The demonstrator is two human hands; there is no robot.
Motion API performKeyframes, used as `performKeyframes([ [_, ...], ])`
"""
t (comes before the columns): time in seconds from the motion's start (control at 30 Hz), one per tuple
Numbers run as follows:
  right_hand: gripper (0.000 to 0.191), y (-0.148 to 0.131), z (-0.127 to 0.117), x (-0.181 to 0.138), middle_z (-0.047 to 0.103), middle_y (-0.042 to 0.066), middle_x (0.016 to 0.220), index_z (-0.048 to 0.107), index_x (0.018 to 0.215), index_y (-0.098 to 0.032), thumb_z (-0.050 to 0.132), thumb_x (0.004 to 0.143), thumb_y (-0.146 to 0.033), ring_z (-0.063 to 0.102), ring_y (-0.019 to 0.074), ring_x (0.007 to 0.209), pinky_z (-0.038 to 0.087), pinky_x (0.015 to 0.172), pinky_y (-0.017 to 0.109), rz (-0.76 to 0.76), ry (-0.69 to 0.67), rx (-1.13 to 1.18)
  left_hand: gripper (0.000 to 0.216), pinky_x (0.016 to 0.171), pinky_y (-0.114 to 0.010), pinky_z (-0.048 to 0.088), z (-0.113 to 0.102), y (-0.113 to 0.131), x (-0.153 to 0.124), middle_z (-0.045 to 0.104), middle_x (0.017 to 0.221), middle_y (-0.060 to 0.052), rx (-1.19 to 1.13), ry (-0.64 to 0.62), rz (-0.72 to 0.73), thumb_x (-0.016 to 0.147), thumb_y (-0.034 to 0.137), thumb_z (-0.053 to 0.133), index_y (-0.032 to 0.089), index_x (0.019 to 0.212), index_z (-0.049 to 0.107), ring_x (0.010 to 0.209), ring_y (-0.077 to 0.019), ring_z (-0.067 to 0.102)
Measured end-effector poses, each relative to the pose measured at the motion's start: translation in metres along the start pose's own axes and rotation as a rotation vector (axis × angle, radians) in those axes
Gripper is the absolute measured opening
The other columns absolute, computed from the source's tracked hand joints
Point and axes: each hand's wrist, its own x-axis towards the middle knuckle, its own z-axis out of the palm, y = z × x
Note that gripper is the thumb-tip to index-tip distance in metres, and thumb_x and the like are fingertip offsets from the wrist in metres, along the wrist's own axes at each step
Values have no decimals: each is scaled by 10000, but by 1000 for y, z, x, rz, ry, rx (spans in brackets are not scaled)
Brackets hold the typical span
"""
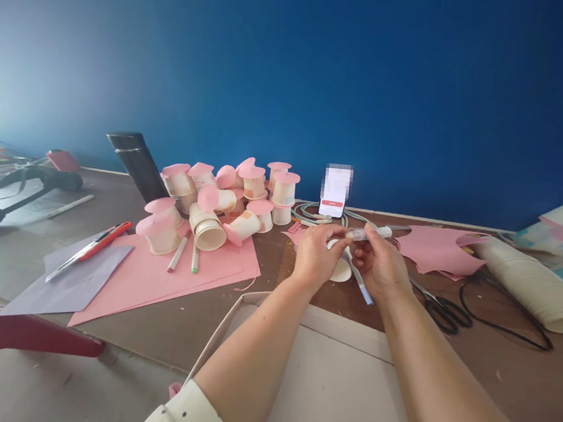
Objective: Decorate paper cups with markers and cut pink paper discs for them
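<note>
My left hand (318, 255) and my right hand (384, 263) meet over the table, fingers closed around a slim whitish tube (382, 233). Its left end is partly covered by the left fingertips. Just below the hands is a white pen with a blue end (364, 289); whether the right fingers touch it I cannot tell. A white round piece (340, 270), partly hidden by the left hand, lies beside that pen. A phone (333, 190) stands upright behind the hands, near coiled cable (306, 209).
Paper cups with pink discs (253, 183) cluster at left with two markers (195, 256), pink sheets (167, 283), a red cutter (95, 247) and a dark flask (137, 165). Right: scissors (445, 312), pink cutouts (438, 248), a cup stack (536, 286). An open box (350, 328) lies beneath my forearms.
</note>
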Motion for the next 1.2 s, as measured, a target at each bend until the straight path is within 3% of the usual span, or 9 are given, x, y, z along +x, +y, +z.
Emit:
performKeyframes([
  [0.3, 396, 0, 0, 1, 578, -6, 662, 625, 731, -157, 830, 623, -479, 423, 46, 499, 322, 361, 146, -10, 28, 7, 190, 935, -318, 495, 0, 2, 1, 734, 1039, -26, -28, -31, -16, 861, 267, 613, 236, 1012, 724, 1014, -187, 653],
  [0.5, 417, -1, 1, 0, 608, -5, 694, 630, 759, -164, 857, 582, -465, 454, 49, 506, 334, 365, 148, -8, 39, -13, 193, 881, -293, 506, 0, 0, -1, 735, 1023, -25, -82, 3, -65, 842, 275, 639, 232, 1019, 701, 924, -166, 678],
  [1.2, 399, -3, 4, -6, 631, -30, 716, 677, 851, -184, 862, 589, -422, 471, 27, 513, 369, 398, 113, -74, 22, -106, 217, 940, -328, 492, 4, 4, -2, 740, 1063, -18, 82, 36, -117, 871, 274, 603, 262, 1043, 734, 1029, -197, 654],
])
